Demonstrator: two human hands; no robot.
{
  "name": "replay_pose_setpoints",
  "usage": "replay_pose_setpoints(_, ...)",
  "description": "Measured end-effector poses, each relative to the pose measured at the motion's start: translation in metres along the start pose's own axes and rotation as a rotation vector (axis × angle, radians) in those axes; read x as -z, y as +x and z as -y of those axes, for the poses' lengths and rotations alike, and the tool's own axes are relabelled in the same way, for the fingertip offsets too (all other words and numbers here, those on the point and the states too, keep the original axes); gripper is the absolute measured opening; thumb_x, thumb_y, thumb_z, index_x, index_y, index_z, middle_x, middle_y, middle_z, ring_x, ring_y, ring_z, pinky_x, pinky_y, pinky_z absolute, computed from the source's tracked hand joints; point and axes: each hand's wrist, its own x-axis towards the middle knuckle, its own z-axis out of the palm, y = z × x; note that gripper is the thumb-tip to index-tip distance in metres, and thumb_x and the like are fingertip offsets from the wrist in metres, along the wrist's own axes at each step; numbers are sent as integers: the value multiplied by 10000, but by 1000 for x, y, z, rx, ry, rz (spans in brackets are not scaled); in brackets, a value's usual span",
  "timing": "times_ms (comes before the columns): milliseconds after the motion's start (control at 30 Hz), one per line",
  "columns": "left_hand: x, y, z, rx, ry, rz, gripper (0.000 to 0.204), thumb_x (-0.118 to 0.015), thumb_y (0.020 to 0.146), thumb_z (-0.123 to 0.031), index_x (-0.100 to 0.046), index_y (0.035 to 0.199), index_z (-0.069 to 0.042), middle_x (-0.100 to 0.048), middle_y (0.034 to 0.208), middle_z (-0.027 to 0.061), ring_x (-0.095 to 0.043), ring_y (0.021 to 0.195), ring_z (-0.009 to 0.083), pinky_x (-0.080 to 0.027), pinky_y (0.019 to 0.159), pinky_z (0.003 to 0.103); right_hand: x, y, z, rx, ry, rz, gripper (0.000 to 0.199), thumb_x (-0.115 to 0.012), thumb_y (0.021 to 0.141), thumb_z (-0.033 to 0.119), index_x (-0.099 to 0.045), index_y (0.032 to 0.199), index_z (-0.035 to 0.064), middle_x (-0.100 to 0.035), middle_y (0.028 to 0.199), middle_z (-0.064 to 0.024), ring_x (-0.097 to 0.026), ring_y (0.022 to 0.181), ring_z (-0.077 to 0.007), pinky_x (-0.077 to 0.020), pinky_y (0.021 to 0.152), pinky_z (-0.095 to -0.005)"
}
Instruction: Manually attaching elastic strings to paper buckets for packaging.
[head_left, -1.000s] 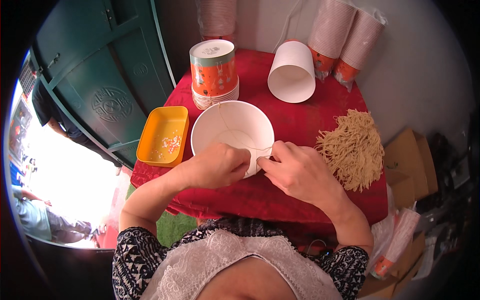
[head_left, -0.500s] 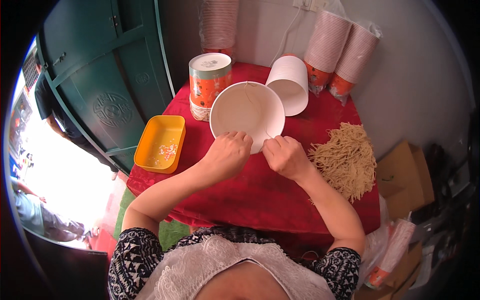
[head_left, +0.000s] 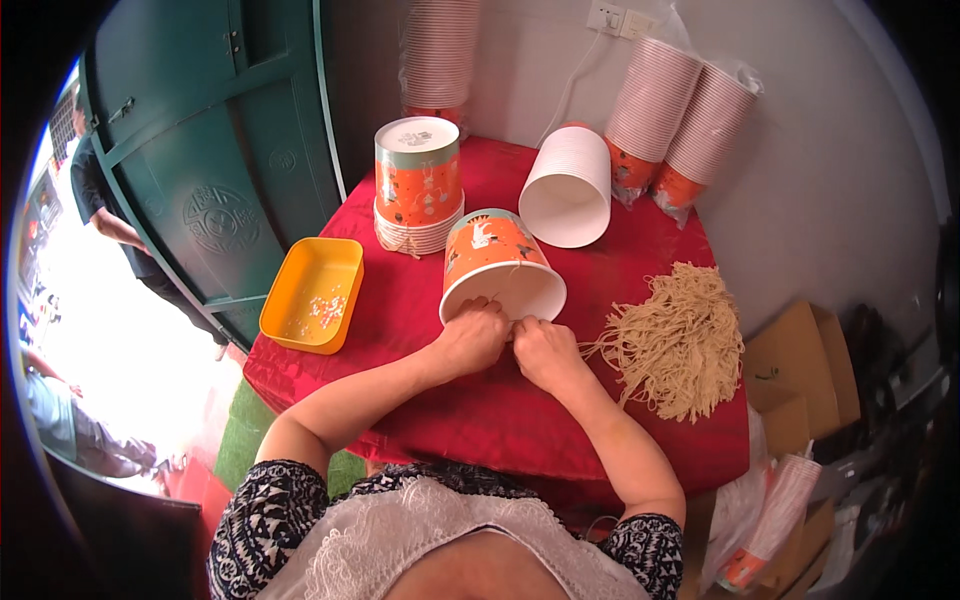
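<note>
Red-clothed bench [head_left: 480, 420] fills the middle, everything placed off the orange paper tub [head_left: 497, 265] at its centre. Behind and right of the tub, sleeved stacks of cups [head_left: 680, 125] lean on the wall; a white stack [head_left: 568, 190] lies on its side just behind it. Right of it, a heap of tan strings [head_left: 680, 340]. Behind-left, a lidded orange tub [head_left: 417, 175] on a stack; left, a yellow tray [head_left: 312, 295]. The tub is tipped, white base toward us. Left hand [head_left: 470, 335] and right hand [head_left: 540, 350], both curled shut, pinch at its rim.
</note>
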Motion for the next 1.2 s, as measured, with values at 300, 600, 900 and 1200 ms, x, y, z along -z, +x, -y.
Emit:
replay_pose_setpoints(300, 0, 9, 3, 189, -446, -27, 142, -585, 706, -44, -625, 782, 70, -637, 859, 264, -638, 799, 411, -518, 743, 461, -12, 1, 0, -16, 101, -173, 181, -590, 753, 16, -635, 919, -38, -611, 894, -155, -652, 781, -290, -569, 634, -380)
replay_pose_setpoints(600, -7, 12, 13, 318, -685, -6, 176, -621, 791, -123, -629, 776, 52, -643, 717, 215, -643, 667, 322, -513, 635, 415, -14, -3, -6, 56, 119, -281, 177, -585, 778, 32, -635, 936, -30, -591, 885, -121, -620, 797, -267, -555, 640, -353)
replay_pose_setpoints(900, -3, 19, 20, 525, -933, 175, 187, -594, 833, -125, -639, 766, 44, -603, 584, 88, -585, 529, 169, -475, 497, 324, 2, -5, -18, 9, 378, -421, 30, -661, 767, 30, -631, 770, 31, -564, 760, -112, -612, 683, -292, -517, 598, -391)
replay_pose_setpoints(1200, 5, 12, 19, 481, -991, 181, 110, -644, 801, -65, -649, 830, 40, -650, 772, 110, -618, 694, 175, -509, 628, 320, 20, 1, -21, -14, 547, -616, 93, -611, 770, -72, -633, 845, -23, -551, 806, -118, -598, 717, -266, -523, 610, -351)
